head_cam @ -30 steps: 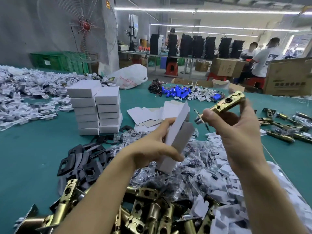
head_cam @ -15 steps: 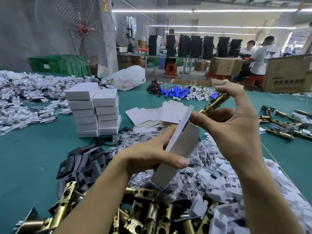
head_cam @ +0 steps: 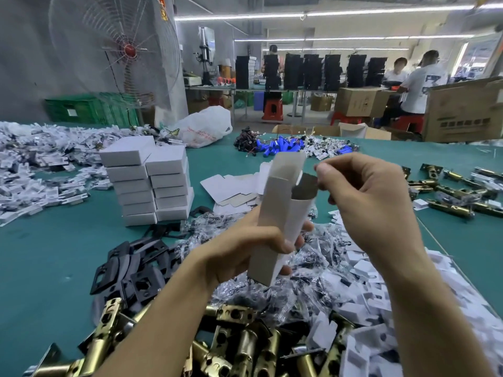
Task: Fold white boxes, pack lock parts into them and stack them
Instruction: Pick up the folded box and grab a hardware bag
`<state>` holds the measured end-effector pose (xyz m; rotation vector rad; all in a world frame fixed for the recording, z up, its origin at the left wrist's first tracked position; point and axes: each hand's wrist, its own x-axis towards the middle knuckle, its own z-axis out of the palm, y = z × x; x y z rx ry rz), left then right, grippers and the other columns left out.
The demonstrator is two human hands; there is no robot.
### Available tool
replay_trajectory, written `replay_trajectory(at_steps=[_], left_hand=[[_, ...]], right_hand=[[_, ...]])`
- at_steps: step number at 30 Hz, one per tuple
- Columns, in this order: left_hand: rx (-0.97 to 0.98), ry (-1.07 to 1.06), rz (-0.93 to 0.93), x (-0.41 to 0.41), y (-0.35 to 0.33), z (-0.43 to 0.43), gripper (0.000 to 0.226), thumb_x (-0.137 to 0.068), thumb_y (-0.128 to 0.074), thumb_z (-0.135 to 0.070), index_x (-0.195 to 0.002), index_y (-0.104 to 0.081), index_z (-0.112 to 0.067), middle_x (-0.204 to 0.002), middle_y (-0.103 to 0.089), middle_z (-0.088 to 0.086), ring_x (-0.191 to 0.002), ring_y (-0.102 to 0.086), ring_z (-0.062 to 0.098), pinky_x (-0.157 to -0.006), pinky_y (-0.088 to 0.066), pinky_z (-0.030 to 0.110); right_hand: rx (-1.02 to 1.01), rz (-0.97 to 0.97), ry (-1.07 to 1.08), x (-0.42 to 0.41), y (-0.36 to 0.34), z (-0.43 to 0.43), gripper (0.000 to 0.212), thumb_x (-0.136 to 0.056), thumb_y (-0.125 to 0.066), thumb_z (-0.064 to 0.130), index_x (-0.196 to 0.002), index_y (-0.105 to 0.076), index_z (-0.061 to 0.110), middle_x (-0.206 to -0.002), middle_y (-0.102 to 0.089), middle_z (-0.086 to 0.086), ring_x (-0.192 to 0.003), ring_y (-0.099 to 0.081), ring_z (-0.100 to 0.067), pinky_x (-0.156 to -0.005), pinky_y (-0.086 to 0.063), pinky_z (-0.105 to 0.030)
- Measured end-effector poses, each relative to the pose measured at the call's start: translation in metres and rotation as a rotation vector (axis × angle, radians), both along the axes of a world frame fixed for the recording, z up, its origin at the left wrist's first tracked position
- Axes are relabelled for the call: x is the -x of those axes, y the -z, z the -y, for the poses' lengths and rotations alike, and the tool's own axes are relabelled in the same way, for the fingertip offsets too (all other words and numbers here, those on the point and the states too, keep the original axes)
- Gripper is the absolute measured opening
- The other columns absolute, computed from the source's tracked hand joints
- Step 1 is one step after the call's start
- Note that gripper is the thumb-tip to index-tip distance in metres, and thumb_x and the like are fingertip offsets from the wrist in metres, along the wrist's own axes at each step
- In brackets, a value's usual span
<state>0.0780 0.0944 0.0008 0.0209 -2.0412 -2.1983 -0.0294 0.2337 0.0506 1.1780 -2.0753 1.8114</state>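
A white box (head_cam: 275, 227) is held upright, slightly tilted, above the green tabletop (head_cam: 40, 254), clasped round its lower half by the left grip (head_cam: 245, 248). Its top is open, with the lid flap raised and the grey inside shown. The right grip (head_cam: 364, 197) is curled at the open mouth; whether anything is pinched cannot be told.

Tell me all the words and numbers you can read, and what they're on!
Nothing reads clearly.
Cardboard carton: dark printed characters, too blurred.
Plastic bag: red print, too blurred.
Pillar sign: red marks on yellow, too blurred.
White box in the left hand: no print shows.
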Motion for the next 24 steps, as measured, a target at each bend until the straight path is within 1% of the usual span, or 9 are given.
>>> replay_trajectory(at_steps=[2, 6, 10, 12, 14, 16, 17, 20, 24], left_hand=[[-0.038, 0.003, -0.069, -0.002, -0.002, -0.001, 0.068, -0.055, -0.074, -0.022, -0.122, -0.061, -0.016, -0.11, -0.067, 0.005, -0.098, -0.062, 0.018, -0.072, -0.06, 0.04], [-0.219, 0.012, -0.253, -0.001, 0.001, 0.002, 0.096, -0.045, -0.097, -0.035, -0.129, -0.052, -0.022, -0.106, -0.065, 0.003, -0.101, -0.06, 0.018, -0.072, -0.059, 0.041], [-0.401, 0.12, -0.403, -0.002, -0.001, 0.005, 0.057, -0.062, -0.088, -0.043, -0.113, -0.071, -0.024, -0.105, -0.068, -0.002, -0.099, -0.061, 0.014, -0.073, -0.056, 0.037], [-0.482, 0.128, -0.437, -0.002, -0.002, 0.008, 0.055, -0.065, -0.086, -0.039, -0.112, -0.072, -0.016, -0.11, -0.066, 0.002, -0.102, -0.06, 0.017, -0.072, -0.056, 0.038], [-0.56, 0.102, -0.457, -0.002, -0.004, 0.011, 0.069, -0.063, -0.087, -0.034, -0.123, -0.064, -0.009, -0.117, -0.063, 0.009, -0.106, -0.06, 0.022, -0.073, -0.058, 0.042], [-0.602, -0.026, -0.455, -0.001, -0.005, 0.012, 0.088, -0.059, -0.087, -0.029, -0.135, -0.052, -0.004, -0.119, -0.062, 0.015, -0.107, -0.064, 0.026, -0.073, -0.059, 0.047], [-0.615, -0.117, -0.458, 0.0, -0.005, 0.011, 0.089, -0.059, -0.083, -0.026, -0.138, -0.048, -0.004, -0.118, -0.063, 0.016, -0.106, -0.066, 0.028, -0.073, -0.059, 0.049], [-0.64, -0.331, -0.468, 0.002, -0.004, 0.011, 0.077, -0.062, -0.07, -0.028, -0.132, -0.051, -0.005, -0.112, -0.063, 0.018, -0.093, -0.071, 0.028, -0.066, -0.06, 0.046], [-0.449, -0.573, -0.442, 0.005, -0.005, 0.012, 0.067, -0.058, -0.077, -0.032, -0.119, -0.06, -0.01, -0.106, -0.065, 0.016, -0.087, -0.071, 0.026, -0.055, -0.059, 0.039]], right_hand=[[0.042, 0.019, 0.04, 0.001, 0.0, 0.0, 0.012, -0.094, -0.063, 0.019, -0.086, -0.071, 0.021, -0.073, -0.069, 0.002, -0.069, -0.064, -0.021, -0.07, -0.056, -0.044], [-0.017, 0.071, 0.025, 0.002, 0.001, 0.001, 0.016, -0.095, -0.06, 0.017, -0.084, -0.068, 0.026, -0.072, -0.068, 0.001, -0.065, -0.065, -0.02, -0.067, -0.058, -0.04], [-0.333, 0.058, 0.062, 0.012, 0.013, 0.003, 0.016, -0.096, -0.057, 0.022, -0.084, -0.064, 0.03, -0.078, -0.071, 0.001, -0.071, -0.069, -0.021, -0.068, -0.055, -0.036], [-0.548, 0.034, 0.096, 0.023, 0.02, 0.0, 0.017, -0.097, -0.054, 0.021, -0.087, -0.063, 0.031, -0.09, -0.071, -0.002, -0.079, -0.068, -0.023, -0.073, -0.056, -0.036], [-0.746, 0.026, 0.15, 0.032, 0.025, -0.005, 0.02, -0.096, -0.053, 0.018, -0.09, -0.064, 0.033, -0.1, -0.069, -0.008, -0.08, -0.067, -0.025, -0.076, -0.056, -0.036], [-0.882, 0.04, 0.178, 0.04, 0.03, -0.007, 0.023, -0.095, -0.053, 0.015, -0.09, -0.065, 0.034, -0.106, -0.069, -0.009, -0.084, -0.066, -0.024, -0.079, -0.056, -0.036], [-0.921, 0.054, 0.175, 0.044, 0.032, -0.008, 0.023, -0.094, -0.054, 0.014, -0.089, -0.066, 0.033, -0.105, -0.07, -0.008, -0.082, -0.066, -0.021, -0.076, -0.055, -0.034], [-0.974, 0.098, 0.19, 0.051, 0.036, -0.013, 0.024, -0.092, -0.054, 0.01, -0.097, -0.069, 0.028, -0.101, -0.069, -0.005, -0.073, -0.064, -0.015, -0.072, -0.056, -0.033], [-1.091, 0.123, 0.231, 0.06, 0.039, -0.021, 0.033, -0.091, -0.058, 0.007, -0.118, -0.067, 0.024, -0.118, -0.065, -0.012, -0.092, -0.065, -0.028, -0.087, -0.056, -0.042]])
